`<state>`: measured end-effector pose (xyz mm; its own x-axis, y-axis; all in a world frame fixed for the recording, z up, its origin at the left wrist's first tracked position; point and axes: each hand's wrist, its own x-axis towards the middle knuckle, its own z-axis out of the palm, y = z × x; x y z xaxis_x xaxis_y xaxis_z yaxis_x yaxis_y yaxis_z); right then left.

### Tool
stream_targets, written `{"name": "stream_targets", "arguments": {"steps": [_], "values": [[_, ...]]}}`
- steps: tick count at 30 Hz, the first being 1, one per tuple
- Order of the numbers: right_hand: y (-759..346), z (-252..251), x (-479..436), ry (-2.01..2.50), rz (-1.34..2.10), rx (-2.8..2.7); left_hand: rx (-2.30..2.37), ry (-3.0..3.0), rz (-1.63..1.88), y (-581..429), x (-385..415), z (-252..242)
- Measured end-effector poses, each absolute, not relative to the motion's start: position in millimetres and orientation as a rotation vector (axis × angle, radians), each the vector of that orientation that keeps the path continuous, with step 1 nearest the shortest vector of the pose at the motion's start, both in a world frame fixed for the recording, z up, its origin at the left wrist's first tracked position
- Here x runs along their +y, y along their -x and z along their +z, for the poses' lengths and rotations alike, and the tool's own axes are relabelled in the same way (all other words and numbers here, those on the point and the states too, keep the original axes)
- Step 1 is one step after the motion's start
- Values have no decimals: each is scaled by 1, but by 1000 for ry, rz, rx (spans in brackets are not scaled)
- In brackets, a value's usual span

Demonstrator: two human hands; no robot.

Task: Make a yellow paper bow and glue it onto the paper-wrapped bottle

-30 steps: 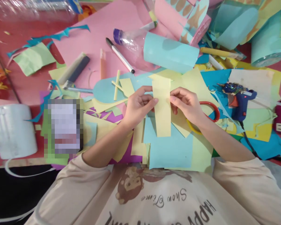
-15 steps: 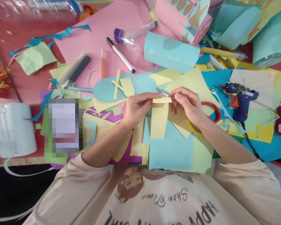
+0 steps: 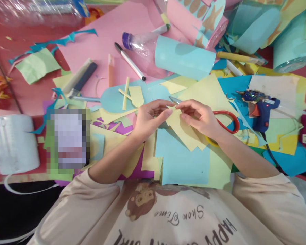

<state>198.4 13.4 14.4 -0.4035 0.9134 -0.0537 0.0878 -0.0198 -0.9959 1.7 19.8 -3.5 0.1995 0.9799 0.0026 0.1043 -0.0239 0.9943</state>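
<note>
My left hand (image 3: 150,117) and my right hand (image 3: 199,117) meet at the middle of the table, each pinching the top edge of a pale yellow paper strip (image 3: 180,127). The strip lies folded and slanted, its lower part over a light blue sheet (image 3: 181,163). Scissors with red and yellow handles (image 3: 229,124) lie under my right hand, their blade tip (image 3: 173,99) showing just above my fingers.
A blue glue gun (image 3: 260,109) lies at the right with its cord. A plastic bottle wrapped in blue paper (image 3: 173,56), a black marker (image 3: 130,61), a craft knife (image 3: 80,76) and a white roll (image 3: 14,143) sit among many paper scraps.
The long yellow strip, held flat a second ago, has been folded down from its top and turned slantwise. My hands have moved closer together.
</note>
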Motion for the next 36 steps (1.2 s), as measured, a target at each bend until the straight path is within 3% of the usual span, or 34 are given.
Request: {"name": "stream_targets", "arguments": {"steps": [12, 21, 27, 36], "values": [[-210, 22, 35, 1136, 2014, -918, 925, -1093, 1017, -2, 24, -3], [-200, 14, 11, 1052, 1812, -1550, 1024, -1216, 1142, -8, 20, -4], [-196, 15, 4, 1425, 1684, -1346, 993, -1280, 1080, -13, 12, 0], [-191, 17, 5, 1332, 1770, -1241, 1092, -1341, 1119, -13, 13, 2]]}}
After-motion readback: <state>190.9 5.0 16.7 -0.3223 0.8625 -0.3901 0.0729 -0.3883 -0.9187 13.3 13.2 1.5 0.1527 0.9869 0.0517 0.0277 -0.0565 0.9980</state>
